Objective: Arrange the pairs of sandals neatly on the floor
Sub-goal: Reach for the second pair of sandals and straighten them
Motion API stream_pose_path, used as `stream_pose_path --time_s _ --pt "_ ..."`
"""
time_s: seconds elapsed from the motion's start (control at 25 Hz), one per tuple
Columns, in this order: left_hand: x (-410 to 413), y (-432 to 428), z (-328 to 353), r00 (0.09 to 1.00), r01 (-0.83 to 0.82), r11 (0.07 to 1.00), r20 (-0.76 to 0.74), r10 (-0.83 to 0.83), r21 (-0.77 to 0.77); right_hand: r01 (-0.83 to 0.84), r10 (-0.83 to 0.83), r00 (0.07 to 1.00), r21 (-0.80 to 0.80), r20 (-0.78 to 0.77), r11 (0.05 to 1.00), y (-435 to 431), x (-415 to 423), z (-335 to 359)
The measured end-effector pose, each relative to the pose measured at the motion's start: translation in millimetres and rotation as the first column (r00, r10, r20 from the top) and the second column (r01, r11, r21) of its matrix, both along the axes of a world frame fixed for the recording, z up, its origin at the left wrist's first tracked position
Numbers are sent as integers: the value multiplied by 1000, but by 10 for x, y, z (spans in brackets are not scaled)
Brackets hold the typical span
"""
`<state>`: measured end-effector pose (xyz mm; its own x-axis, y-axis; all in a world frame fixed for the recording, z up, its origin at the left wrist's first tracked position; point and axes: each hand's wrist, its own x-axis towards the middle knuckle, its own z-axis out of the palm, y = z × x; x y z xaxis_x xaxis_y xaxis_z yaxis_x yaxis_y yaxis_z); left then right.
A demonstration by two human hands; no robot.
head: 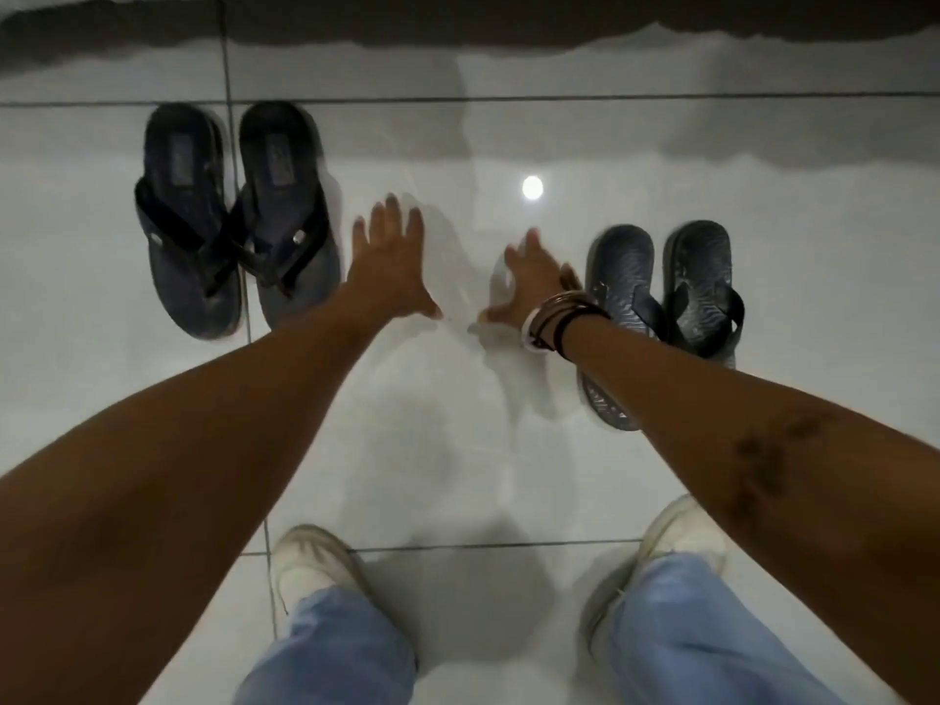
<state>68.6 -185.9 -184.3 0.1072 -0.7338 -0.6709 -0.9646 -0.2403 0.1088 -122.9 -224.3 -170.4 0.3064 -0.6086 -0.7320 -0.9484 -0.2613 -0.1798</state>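
Two pairs of dark sandals lie on the glossy white tiled floor (458, 424). The larger navy pair (234, 216) with black straps sits at the upper left, the two side by side. A smaller dark patterned pair (661, 297) sits at the right, its left sandal partly hidden under my right forearm. My left hand (391, 262) is stretched out flat with fingers spread, just right of the navy pair and holding nothing. My right hand (529, 287), bracelets at the wrist, is also open with fingers spread, just left of the smaller pair.
My two feet in white shoes (315, 567) and light blue trouser legs (702, 633) stand at the bottom of the view. A dark strip (508, 22) runs along the top edge. A lamp's bright reflection (532, 187) shows on the tile between the pairs.
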Motion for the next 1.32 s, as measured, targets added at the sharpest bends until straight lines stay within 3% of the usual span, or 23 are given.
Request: stream_pose_path --time_s 0.08,0.16,0.24,0.4,0.52,0.6,0.72,0.92,1.32 --pt "-476 122 -209 999 -1 992 -52 8 129 138 -144 990 -228 -11 964 -111 -450 103" --pt "-638 165 -331 992 -112 981 -32 119 160 198 -261 953 -339 -151 920 -105 -949 192" --pt "-512 119 -331 983 -183 969 5 185 166 325 -387 907 -307 -168 894 49 -1191 266" --pt "-211 168 -288 972 -230 957 -5 235 177 493 -500 865 -237 33 837 185 -985 250" --pt "-760 -246 -460 980 -155 968 -92 175 197 472 -530 847 -388 -50 792 -318 -1342 205" --pt "-846 -216 -453 970 -183 956 -114 213 230 449 -517 851 -380 -93 808 -355 -1443 168" --pt "-706 -38 -485 960 -231 936 -94 264 264 503 -555 829 -346 -68 792 -504 -1318 146" --pt "-645 92 -489 964 -224 931 -75 255 288 587 -645 764 -427 10 688 -1019 -1225 87" --pt "-700 74 -530 974 -185 943 -72 213 276 506 -582 813 -524 23 686 -1373 -1205 -71"
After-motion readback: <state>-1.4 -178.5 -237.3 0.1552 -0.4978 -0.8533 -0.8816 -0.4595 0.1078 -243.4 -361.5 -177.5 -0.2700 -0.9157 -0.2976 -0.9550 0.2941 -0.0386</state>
